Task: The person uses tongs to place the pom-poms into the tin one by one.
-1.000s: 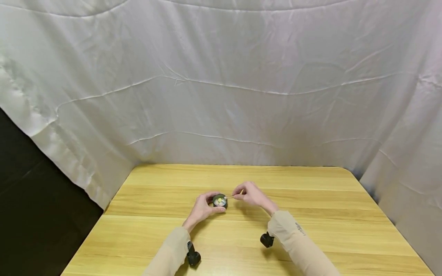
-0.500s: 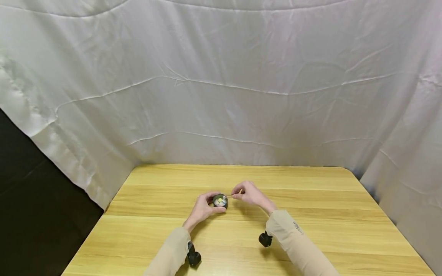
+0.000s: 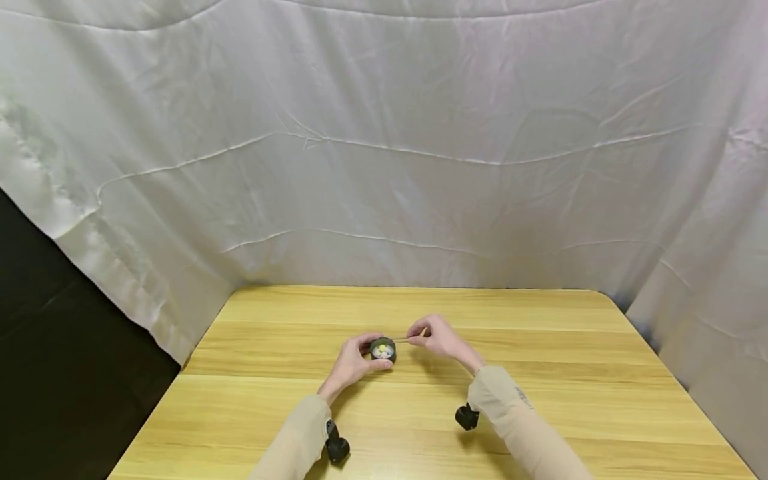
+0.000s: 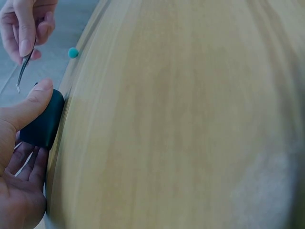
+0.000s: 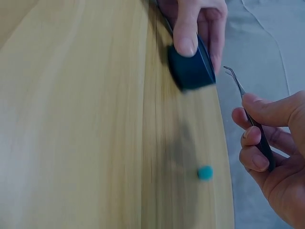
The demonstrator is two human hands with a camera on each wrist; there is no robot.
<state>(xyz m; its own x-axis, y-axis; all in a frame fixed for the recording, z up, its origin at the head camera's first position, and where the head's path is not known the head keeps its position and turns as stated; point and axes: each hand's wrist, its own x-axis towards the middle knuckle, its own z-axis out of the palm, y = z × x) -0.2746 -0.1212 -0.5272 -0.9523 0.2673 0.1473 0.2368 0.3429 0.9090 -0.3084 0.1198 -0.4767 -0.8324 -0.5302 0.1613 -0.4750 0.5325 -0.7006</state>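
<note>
My left hand (image 3: 350, 362) grips a small dark round tub (image 5: 193, 71) on the table, thumb on the near side and fingers on the far side. Several little balls (image 3: 383, 350), yellow and pale, lie inside it in the head view. Dark tweezers (image 5: 261, 142) with bent tips are held by my right hand (image 3: 441, 338) just to the right of the tub. Their tips stand slightly apart beside the rim, and nothing shows between them in the right wrist view. A teal ball (image 5: 205, 172) lies on the wood below the right hand, hidden in the head view.
The wooden table (image 3: 510, 393) ends at a far edge behind the hands, with a pale curtain (image 3: 384, 200) hanging beyond it. A black camera (image 3: 337, 449) sits at the left wrist and another camera (image 3: 467, 417) at the right.
My right hand moved a little left, then back right with the tweezers. A pale spot at their tips in the earlier frames no longer shows there. The left hand and tub stayed put.
</note>
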